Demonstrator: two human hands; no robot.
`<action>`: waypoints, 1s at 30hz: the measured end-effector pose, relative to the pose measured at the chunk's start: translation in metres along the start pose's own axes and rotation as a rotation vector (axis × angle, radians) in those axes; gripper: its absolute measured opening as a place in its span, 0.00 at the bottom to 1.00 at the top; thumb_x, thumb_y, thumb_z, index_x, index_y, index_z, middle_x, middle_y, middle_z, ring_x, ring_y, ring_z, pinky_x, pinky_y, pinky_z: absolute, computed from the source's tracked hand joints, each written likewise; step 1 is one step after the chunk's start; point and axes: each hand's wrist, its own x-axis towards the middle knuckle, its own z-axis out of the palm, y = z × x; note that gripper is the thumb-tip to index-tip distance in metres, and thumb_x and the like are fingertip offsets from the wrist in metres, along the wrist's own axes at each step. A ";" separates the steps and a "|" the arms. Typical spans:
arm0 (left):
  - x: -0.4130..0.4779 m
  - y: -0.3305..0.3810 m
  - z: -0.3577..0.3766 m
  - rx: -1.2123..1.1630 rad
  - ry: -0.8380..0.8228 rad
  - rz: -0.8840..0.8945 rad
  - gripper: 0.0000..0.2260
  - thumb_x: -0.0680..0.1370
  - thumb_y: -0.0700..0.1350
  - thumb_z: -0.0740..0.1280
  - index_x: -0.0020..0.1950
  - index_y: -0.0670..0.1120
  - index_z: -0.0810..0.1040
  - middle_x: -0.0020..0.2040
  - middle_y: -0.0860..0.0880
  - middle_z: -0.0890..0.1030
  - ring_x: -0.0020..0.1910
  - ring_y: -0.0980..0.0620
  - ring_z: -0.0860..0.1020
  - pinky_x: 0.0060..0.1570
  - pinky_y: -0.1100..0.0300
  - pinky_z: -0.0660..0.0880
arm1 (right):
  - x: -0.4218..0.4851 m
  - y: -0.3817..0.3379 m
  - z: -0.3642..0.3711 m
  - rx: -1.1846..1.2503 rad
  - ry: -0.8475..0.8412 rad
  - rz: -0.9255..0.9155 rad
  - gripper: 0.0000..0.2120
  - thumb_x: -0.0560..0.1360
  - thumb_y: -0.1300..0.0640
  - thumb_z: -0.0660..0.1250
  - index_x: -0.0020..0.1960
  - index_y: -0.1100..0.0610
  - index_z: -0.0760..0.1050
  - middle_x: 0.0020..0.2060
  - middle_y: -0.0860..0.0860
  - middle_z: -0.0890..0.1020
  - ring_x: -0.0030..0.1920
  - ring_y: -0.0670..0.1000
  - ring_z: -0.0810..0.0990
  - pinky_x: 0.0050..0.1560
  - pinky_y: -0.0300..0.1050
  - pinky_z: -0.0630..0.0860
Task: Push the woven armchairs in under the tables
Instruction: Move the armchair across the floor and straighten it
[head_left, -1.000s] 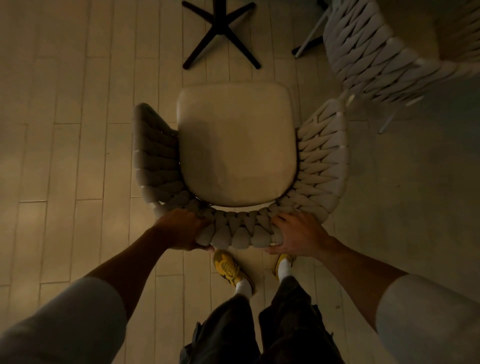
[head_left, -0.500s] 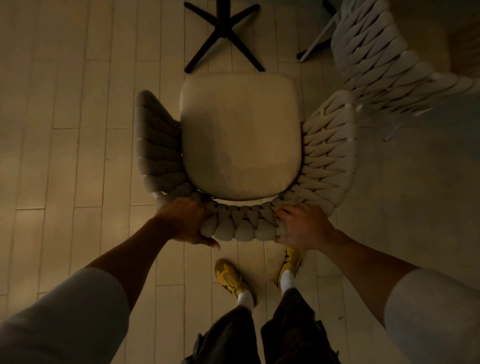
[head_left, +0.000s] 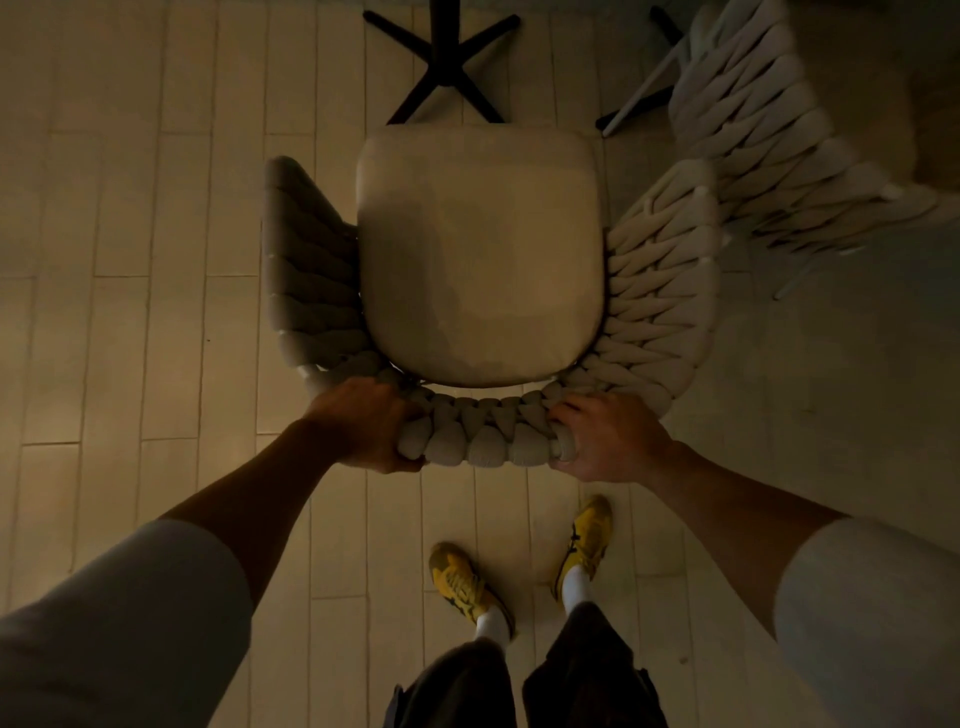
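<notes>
Armchair stands on plank floor, dead ahead of us. Seat front points away, toward black cross foot of bench and reaches its near legs. Chair's front-to-back axis runs straight away from us.

Left hand and right hand each curl round woven back rim, either side of centre, equally near.

We judge straight forward shove is next.

Second armchair sits angled, just beside first chair's right arm.

left hand, right hand gripping woven armchair backrest
</notes>
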 end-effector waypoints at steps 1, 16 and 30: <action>0.003 -0.003 -0.004 -0.006 -0.001 -0.004 0.30 0.69 0.76 0.64 0.65 0.62 0.76 0.53 0.56 0.84 0.49 0.53 0.82 0.52 0.57 0.78 | 0.005 0.004 -0.002 0.003 -0.003 -0.002 0.28 0.68 0.30 0.65 0.56 0.49 0.82 0.49 0.46 0.84 0.45 0.52 0.84 0.39 0.47 0.81; 0.038 -0.043 -0.049 0.022 -0.044 -0.008 0.30 0.69 0.75 0.62 0.66 0.62 0.75 0.54 0.56 0.83 0.49 0.53 0.82 0.51 0.57 0.79 | 0.055 0.034 -0.024 -0.004 0.036 0.007 0.26 0.69 0.31 0.65 0.56 0.49 0.81 0.47 0.46 0.85 0.44 0.53 0.85 0.37 0.49 0.81; 0.059 -0.067 -0.088 0.054 0.020 0.009 0.28 0.71 0.73 0.66 0.66 0.61 0.76 0.58 0.56 0.82 0.54 0.52 0.80 0.56 0.55 0.78 | 0.095 0.063 -0.033 -0.005 0.024 0.026 0.30 0.70 0.27 0.61 0.59 0.47 0.80 0.51 0.44 0.84 0.47 0.52 0.84 0.41 0.49 0.80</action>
